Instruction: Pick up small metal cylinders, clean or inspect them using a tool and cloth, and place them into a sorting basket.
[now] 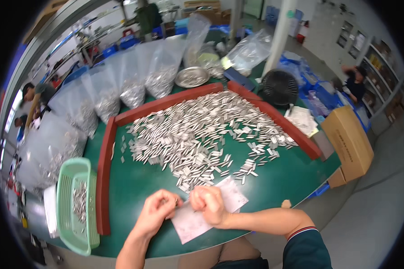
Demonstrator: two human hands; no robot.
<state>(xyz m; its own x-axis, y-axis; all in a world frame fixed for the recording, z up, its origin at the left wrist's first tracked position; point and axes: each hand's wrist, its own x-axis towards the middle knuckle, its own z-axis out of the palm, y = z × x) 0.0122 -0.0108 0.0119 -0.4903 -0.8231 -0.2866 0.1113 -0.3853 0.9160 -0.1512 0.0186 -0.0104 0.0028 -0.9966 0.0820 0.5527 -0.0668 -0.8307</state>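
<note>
Both of my hands are over the near edge of a green table (134,197). My left hand (159,208) is closed, thumb against curled fingers, with a small dark bit showing at the fingertips that I cannot make out. Close beside it my right hand (208,204) is curled into a fist above a stained white sheet (191,226); whatever it holds is hidden. Just beyond both hands spreads a large heap of small flat silvery metal pieces (188,132), with some scattered singly at its edges.
Dark red bars (104,179) fence the heap at left, back and right. A light green basket (63,206) with metal pieces stands left. Clear bags (159,76) of parts, a metal dish (192,77) and a black fan (279,87) line the back. A cardboard box (348,139) stands right.
</note>
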